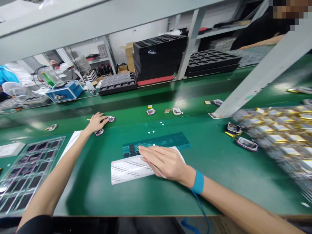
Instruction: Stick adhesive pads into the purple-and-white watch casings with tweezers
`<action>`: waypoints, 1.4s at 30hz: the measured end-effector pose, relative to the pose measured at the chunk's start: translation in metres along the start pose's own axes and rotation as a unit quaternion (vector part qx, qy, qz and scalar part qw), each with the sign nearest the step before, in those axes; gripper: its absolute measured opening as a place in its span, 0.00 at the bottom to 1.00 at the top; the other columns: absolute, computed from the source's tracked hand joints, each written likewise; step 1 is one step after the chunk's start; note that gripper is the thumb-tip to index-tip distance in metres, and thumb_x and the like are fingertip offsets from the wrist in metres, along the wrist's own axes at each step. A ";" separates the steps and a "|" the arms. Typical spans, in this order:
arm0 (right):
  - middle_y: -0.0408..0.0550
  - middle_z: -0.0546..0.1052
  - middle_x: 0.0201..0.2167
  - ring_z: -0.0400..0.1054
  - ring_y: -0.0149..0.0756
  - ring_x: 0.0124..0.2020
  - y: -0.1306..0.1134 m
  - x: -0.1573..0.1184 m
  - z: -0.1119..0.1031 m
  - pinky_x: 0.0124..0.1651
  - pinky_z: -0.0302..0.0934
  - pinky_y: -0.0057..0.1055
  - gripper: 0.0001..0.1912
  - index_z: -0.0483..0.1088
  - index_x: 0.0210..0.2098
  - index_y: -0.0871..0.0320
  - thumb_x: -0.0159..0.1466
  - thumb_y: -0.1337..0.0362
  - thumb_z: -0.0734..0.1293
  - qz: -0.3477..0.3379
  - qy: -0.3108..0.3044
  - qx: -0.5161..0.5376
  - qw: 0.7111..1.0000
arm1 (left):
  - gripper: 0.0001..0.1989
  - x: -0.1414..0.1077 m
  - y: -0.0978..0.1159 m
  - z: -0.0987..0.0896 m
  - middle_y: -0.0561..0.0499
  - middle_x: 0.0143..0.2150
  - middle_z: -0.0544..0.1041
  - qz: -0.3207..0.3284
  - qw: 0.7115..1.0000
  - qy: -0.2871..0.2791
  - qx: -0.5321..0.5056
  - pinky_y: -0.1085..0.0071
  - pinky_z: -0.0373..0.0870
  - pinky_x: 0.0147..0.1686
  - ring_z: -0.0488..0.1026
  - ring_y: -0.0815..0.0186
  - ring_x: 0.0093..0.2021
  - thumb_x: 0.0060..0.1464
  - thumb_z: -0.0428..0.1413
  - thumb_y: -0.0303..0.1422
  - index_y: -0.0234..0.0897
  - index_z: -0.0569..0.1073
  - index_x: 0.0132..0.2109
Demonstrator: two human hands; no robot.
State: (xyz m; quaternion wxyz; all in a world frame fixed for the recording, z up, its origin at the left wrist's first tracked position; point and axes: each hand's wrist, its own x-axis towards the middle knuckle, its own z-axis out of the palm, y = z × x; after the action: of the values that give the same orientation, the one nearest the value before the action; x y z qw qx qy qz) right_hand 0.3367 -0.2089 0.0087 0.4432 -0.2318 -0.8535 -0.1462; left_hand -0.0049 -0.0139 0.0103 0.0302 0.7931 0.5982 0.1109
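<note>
My left hand (97, 123) reaches over the green surface, fingers apart. Its fingertips are at the edge of a small rounded device housing (111, 119); whether they grip it I cannot tell. Below that hand lies a second device housing (99, 132). A pair of tweezers (159, 171) is held in my right hand (168, 161), which wears a blue wrist strap (198, 182) with a cord. The tweezer tips are over a translucent blue sheet (175, 140) bearing small black pieces (132, 150). White printed backing paper (126, 170) extends under my right hand.
At left lies a clear tray (36, 169) of dark rectangular parts. Stacked trays of yellow-edged parts (280, 130) fill the right side. A slanted metal post (258, 71) stands at the right. Black trays (158, 58) are stacked at the back. Another person's arm (262, 42) is at upper right.
</note>
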 end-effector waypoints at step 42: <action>0.44 0.77 0.32 0.70 0.29 0.27 -0.012 -0.006 -0.005 0.22 0.54 0.30 0.12 0.72 0.45 0.61 0.69 0.77 0.59 0.020 -0.164 -0.056 0.985 | 0.12 -0.169 0.199 0.000 0.52 0.36 0.86 -0.054 0.840 -0.021 -0.539 0.69 0.85 0.36 0.86 0.59 0.34 0.51 0.62 0.26 0.40 0.82 0.45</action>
State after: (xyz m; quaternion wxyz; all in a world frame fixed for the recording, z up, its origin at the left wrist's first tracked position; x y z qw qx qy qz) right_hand 0.3363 -0.2228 0.0062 0.2861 -0.2939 -0.9005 -0.1445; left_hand 0.1390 -0.2322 0.0224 0.4717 0.6202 0.4848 0.3973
